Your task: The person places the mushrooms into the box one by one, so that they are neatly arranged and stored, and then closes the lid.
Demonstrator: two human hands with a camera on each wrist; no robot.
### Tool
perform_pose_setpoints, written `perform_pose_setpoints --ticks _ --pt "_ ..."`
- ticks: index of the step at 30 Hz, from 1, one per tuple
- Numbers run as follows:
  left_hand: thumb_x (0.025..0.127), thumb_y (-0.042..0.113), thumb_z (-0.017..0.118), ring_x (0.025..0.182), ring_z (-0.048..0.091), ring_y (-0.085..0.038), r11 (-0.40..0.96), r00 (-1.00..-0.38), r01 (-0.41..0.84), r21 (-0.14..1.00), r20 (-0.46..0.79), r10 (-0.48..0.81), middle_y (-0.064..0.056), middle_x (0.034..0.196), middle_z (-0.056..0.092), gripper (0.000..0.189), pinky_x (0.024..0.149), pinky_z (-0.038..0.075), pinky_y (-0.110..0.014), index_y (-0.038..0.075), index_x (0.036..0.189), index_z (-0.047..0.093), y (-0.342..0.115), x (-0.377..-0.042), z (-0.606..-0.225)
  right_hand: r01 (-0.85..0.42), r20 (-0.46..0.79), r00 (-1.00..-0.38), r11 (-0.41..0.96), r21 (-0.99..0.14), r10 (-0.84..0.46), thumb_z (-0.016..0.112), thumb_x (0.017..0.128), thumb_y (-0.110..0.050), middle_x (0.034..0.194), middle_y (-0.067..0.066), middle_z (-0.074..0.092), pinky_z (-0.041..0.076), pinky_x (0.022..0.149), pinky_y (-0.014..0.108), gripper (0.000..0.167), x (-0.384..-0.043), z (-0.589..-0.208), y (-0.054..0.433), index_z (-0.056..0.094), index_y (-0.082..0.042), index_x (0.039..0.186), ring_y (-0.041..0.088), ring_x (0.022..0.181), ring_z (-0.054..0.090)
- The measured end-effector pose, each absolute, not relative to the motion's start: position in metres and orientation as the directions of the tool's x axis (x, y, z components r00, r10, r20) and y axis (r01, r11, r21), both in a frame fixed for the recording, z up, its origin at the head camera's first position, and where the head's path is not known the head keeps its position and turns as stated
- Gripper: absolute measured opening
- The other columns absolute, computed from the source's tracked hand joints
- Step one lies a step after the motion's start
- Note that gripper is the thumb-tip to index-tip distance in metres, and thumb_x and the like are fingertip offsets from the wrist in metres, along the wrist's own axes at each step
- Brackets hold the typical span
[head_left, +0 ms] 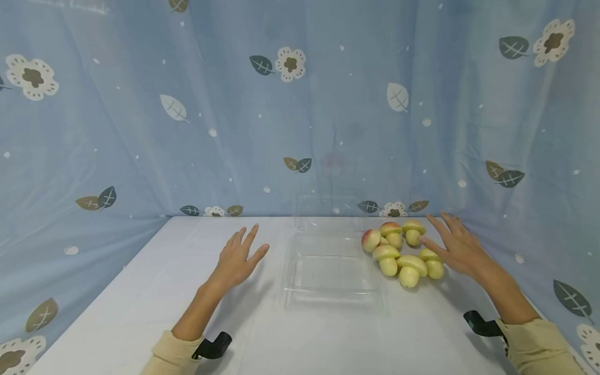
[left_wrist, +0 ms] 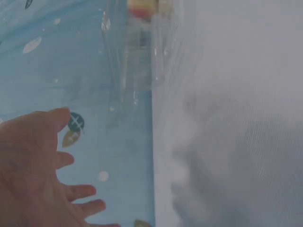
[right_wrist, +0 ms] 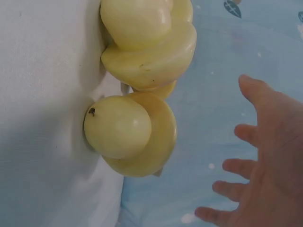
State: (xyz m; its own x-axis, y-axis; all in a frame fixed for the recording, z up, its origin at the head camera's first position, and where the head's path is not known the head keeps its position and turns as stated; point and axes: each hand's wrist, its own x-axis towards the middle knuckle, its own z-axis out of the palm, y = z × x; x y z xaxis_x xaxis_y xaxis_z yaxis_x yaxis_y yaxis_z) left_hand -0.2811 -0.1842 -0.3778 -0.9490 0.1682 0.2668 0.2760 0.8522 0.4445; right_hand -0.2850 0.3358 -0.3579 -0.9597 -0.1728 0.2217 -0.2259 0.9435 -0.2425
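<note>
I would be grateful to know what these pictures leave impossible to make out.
Head view: the stem of the leftmost red-and-cream mushroom-shaped piece is mostly hidden by the yellow mushroom-shaped piece in front.
Left wrist view: a red-and-yellow piece is blurred and cut off by the top edge; the left hand is cut off by the left and bottom edges.
Right wrist view: the right hand is cut off by the right and bottom edges.

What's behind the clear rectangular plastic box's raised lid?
Through the raised lid: blue leaf-and-flower-print fabric curtain and the far strip of the white tabletop. The curtain hides anything beyond it.
</note>
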Motion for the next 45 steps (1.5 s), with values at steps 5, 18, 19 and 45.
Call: perform_pose_setpoints --ticks 5,18,19,45 --pt "0.099 0.054 0.046 0.141 0.03 -0.048 0.786 -0.946 0.301 0.54 0.274 0.174 -0.024 0.155 0.029 0.072 0.108 0.031 -0.071 0.017 0.157 0.025 -0.175 -0.272 -0.381 -0.267 0.269 -0.944 0.924 -0.273 -0.193 0.051 0.099 -0.049 0.155 0.034 0.017 0.023 0.095 0.083 0.076 -0.282 -0.357 0.334 0.021 -0.007 0.156 0.06 0.137 0.019" --pt "0.095 0.038 0.063 0.096 0.066 -0.027 0.47 -0.968 0.231 0.852 0.154 0.197 -0.012 0.116 0.061 0.056 0.074 0.06 -0.03 0.026 0.146 0.044 -0.155 -0.258 -0.39 -0.31 0.363 -0.909 0.915 -0.258 -0.205 0.057 0.097 -0.044 0.135 0.03 0.046 0.05 0.076 0.059 0.064 -0.275 -0.363 0.339 0.042 -0.005 0.145 0.044 0.106 0.057" --pt "0.095 0.037 0.063 0.095 0.066 -0.029 0.425 -0.968 0.213 0.88 0.132 0.212 -0.013 0.115 0.06 0.056 0.072 0.061 -0.029 0.026 0.146 0.044 -0.155 -0.259 -0.391 -0.31 0.365 -0.908 0.916 -0.254 -0.207 0.058 0.097 -0.044 0.134 0.029 0.047 0.051 0.074 0.057 0.063 -0.275 -0.362 0.34 0.044 -0.005 0.144 0.042 0.103 0.058" --pt "0.094 0.013 0.065 0.088 0.061 -0.02 0.089 -0.951 0.022 0.996 -0.007 0.31 -0.012 0.107 0.052 0.055 0.077 0.062 -0.039 0.005 0.145 0.044 -0.137 -0.257 -0.405 -0.315 0.231 -0.939 0.91 -0.27 -0.256 0.063 0.095 -0.039 0.123 0.032 0.054 0.047 0.057 0.029 0.056 -0.277 -0.359 0.353 0.052 -0.005 0.137 0.012 0.069 0.056"
